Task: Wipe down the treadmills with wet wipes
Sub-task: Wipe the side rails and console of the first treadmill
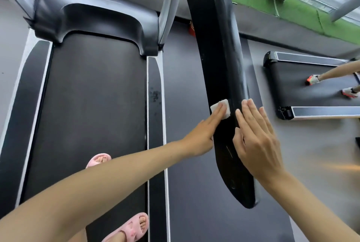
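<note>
- The black handrail (218, 56) is free from the wipe (222, 107) upward.
- The left hand (202, 134) and right hand (255, 140) cover its middle stretch.
- A silver post (168, 7) stands near its left; free grey floor (259, 66) lies to its right.

Bare left hand (202, 134), right hand (257, 140), forearms (116, 179) — pink slide sandals (130, 228) (open-toed).

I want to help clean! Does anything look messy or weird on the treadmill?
Yes: dark blotches speckle the foot rail right of the belt, like drips or stains. The left hand presses the wet wipe on the black handrail instead, away from those marks.
</note>
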A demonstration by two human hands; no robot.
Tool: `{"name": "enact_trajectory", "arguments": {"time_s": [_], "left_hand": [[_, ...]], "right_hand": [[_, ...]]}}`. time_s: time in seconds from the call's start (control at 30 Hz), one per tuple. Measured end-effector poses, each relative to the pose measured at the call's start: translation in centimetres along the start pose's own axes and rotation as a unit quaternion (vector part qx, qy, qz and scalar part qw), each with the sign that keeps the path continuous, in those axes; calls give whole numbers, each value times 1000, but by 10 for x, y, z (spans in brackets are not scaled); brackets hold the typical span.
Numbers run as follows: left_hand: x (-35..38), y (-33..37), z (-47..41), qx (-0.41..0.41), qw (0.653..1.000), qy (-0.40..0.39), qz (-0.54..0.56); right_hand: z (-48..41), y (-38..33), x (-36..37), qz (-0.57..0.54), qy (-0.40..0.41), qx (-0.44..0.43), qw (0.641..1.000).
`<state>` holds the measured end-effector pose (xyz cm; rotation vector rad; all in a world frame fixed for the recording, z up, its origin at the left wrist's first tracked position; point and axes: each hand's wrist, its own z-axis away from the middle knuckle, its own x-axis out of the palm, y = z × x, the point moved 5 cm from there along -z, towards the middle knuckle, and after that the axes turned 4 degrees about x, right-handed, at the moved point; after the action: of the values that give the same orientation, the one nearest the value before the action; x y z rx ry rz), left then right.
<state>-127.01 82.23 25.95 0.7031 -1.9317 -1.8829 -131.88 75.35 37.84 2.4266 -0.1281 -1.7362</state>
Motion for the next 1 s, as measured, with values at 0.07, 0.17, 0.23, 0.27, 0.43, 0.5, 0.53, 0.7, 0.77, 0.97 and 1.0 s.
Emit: {"name": "enact_trajectory", "arguments": {"time_s": [0.07,0.17,0.23,0.27,0.43,0.5,0.53,0.7,0.77,0.97,1.0], "left_hand": [[-13,-3,-17,-32,998,40,26],[-16,-2,-26,-63,993,84,51],[5,-1,-11,-56,995,80,36],[17,2,0,-48,996,66,24],[1,-5,-6,-41,999,34,8],[-16,0,-24,-41,996,61,47],[-17,5,-27,-46,995,76,53],[25,3,3,5,997,76,-17],[20,-3,0,6,996,84,-42],[-38,9,-56,-35,992,119,31],[-40,10,-57,-29,992,124,24]], "right_hand": [[9,2,1,15,-23,-6,1000],[14,0,7,11,-38,11,999],[15,-4,12,0,-32,31,999],[15,-6,14,-4,-29,40,999],[18,-5,17,-31,-16,66,997],[19,-5,16,-41,-14,69,997],[19,-5,16,-45,-13,69,997],[19,-6,17,-37,-5,79,996],[20,-6,17,-28,-7,77,997],[20,-5,21,4,-14,72,997],[20,-6,21,5,-16,74,997]]}}
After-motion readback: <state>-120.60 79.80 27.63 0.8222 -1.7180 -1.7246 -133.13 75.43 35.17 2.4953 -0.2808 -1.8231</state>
